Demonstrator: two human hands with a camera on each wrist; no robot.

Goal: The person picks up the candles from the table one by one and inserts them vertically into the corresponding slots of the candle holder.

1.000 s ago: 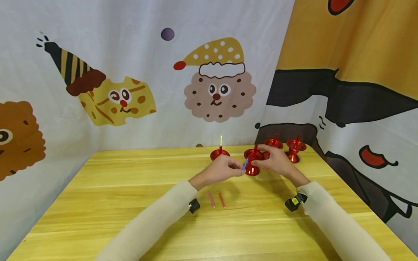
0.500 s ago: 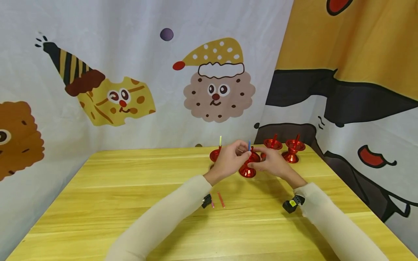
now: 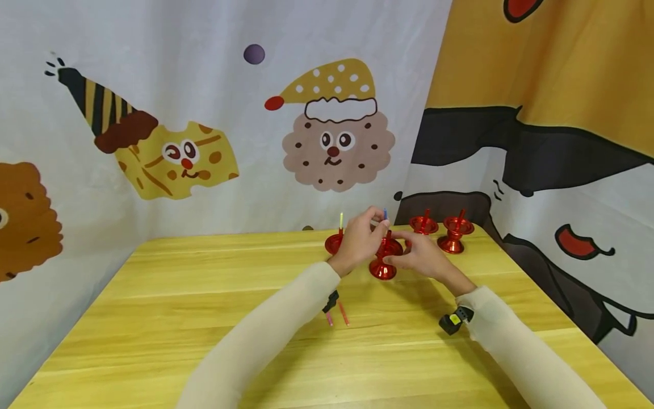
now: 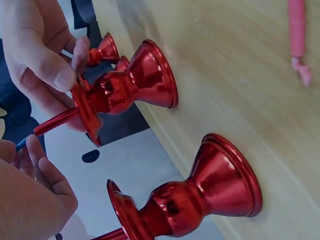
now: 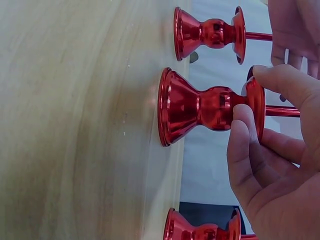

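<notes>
My left hand (image 3: 359, 241) pinches a slim blue candle (image 3: 385, 214) upright over a shiny red candle holder (image 3: 383, 268). In the left wrist view the candle's blue end (image 4: 20, 144) shows between finger and thumb, right at the tip of the holder's thin red tube (image 4: 56, 121). With thumb and fingers, my right hand (image 3: 423, 255) holds the same holder by its dish; the right wrist view shows its base (image 5: 179, 107) standing on the table. Just left of it, partly behind my left hand, is another red holder (image 3: 333, 245) bearing a yellow candle (image 3: 341, 220).
Two more red holders, one behind my right hand (image 3: 423, 224) and one at the far right (image 3: 452, 245), stand near the table's back edge. A pink candle (image 3: 330, 320) and a red candle (image 3: 344, 314) lie on the wooden table (image 3: 194, 318). A printed curtain (image 3: 214, 85) hangs behind.
My left hand has risen and turned, bringing the blue candle from beside the holder to upright above its tube. The held holder has shifted slightly left with my right hand.
</notes>
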